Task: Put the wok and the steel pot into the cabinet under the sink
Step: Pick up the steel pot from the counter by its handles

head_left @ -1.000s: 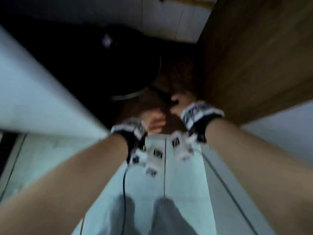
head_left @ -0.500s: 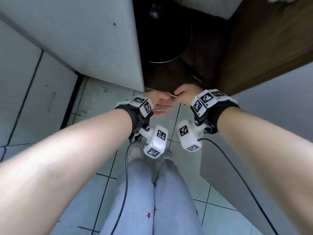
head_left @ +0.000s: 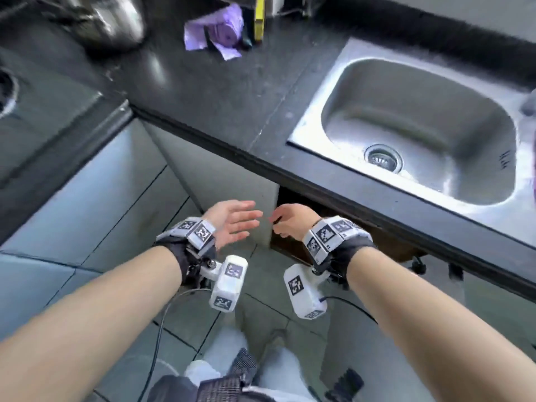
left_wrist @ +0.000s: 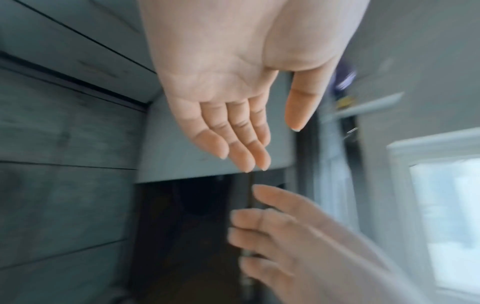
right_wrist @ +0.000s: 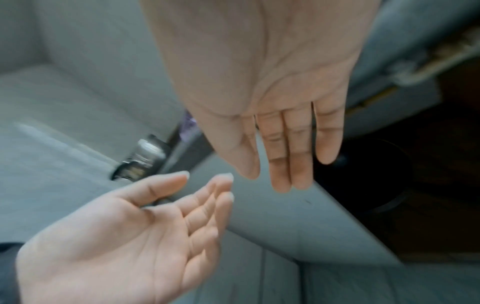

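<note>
Both hands, left [head_left: 232, 223] and right [head_left: 290, 220], hang open, holding nothing.

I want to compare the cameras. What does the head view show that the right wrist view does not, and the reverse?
Only the head view shows the steel pot on the dark counter, the sink and purple bags. Only the right wrist view shows a dark round thing, perhaps the wok, inside the cabinet. Both show the left hand and right hand, open and holding nothing, before the grey cabinet door.
</note>
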`<act>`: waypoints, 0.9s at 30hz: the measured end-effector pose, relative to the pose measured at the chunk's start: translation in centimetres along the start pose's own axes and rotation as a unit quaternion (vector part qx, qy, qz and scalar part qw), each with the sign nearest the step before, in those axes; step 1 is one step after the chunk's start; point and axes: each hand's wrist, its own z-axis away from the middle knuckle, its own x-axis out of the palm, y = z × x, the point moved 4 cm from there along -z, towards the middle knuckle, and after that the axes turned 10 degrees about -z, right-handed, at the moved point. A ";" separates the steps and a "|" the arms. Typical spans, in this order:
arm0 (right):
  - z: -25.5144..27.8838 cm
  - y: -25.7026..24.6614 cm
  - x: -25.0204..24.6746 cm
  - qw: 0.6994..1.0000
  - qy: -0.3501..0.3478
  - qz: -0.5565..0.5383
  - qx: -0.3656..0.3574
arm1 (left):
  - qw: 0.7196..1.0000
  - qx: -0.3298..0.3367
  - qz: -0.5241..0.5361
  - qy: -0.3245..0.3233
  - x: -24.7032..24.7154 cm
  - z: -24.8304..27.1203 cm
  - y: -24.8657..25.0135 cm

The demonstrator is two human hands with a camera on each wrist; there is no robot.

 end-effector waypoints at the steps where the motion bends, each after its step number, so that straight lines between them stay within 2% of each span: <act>1: 0.3 -1.7 -1.2 1.000 0.006 -0.002 -0.018 | 0.999 0.030 0.017 -0.004 -0.1 0.9 2.1; 3: 0.1 -4.9 -3.3 0.999 0.011 0.009 -0.048 | 0.995 0.095 0.040 -0.001 -0.5 2.1 6.6; 6: -1.1 -9.3 -5.8 0.997 0.024 0.002 -0.071 | 0.986 0.154 0.062 0.029 -2.3 3.3 11.8; 11: -5.5 -15.4 -7.7 0.996 0.039 -0.045 -0.062 | 0.980 0.164 0.059 0.094 -8.7 3.0 18.1; 14: -9.4 -19.9 -7.9 0.994 0.043 -0.076 -0.058 | 0.969 0.190 0.058 0.148 -14.3 2.2 23.3; 17: -14.6 -24.8 -7.3 0.989 0.036 -0.136 -0.054 | 0.945 0.233 0.077 0.215 -21.3 0.9 29.3; 21: -21.4 -31.8 -5.4 0.968 0.009 -0.248 -0.024 | 0.903 0.268 0.099 0.321 -31.5 -0.4 35.9; 23: -24.6 -35.2 -4.1 0.953 -0.004 -0.302 -0.009 | 0.889 0.275 0.093 0.354 -36.2 -1.4 38.3; 27: -29.6 -39.8 0.1 0.937 -0.066 -0.340 0.032 | 0.894 0.236 0.018 0.381 -42.8 -4.9 40.5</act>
